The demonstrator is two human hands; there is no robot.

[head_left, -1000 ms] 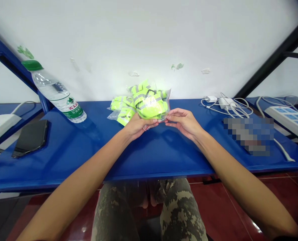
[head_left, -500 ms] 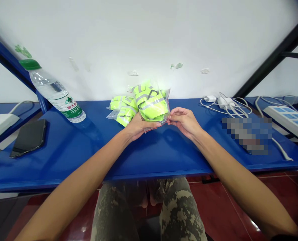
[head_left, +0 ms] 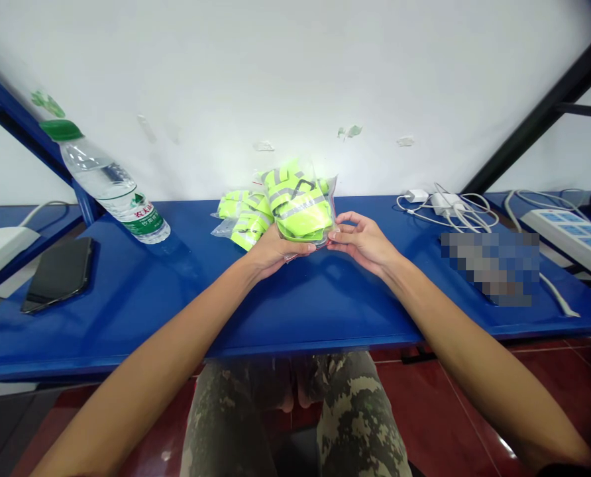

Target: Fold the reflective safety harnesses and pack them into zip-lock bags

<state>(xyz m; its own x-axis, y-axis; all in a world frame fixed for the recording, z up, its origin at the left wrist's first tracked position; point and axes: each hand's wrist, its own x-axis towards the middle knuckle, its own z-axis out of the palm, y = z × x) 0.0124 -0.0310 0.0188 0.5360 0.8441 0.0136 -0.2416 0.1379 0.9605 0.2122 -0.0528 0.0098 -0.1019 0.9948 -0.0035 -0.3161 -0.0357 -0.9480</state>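
Between my hands is a clear plastic bag (head_left: 303,209) with a folded neon-yellow reflective strap or vest inside, showing grey bands and a black piece. My left hand (head_left: 278,252) grips its lower left edge, thumb on top and the other fingers underneath. At the lower right corner, my right hand (head_left: 360,242) pinches the bag's edge between thumb and fingers. Behind and to the left, another bagged neon-yellow reflective item (head_left: 248,215) lies on the blue table (head_left: 295,311), partly hidden by the held bag.
A water bottle (head_left: 121,192) with a green cap stands at left, near a black phone (head_left: 59,273). White chargers and cables (head_left: 449,204) lie at back right, beside a pixelated flat object (head_left: 491,268). Power strips (head_left: 574,238) sit at the sides; a white wall (head_left: 295,79) rises behind.
My right hand has slid slightly left along the bag's lower edge, closer to my left thumb. The bag and my left hand have hardly moved.
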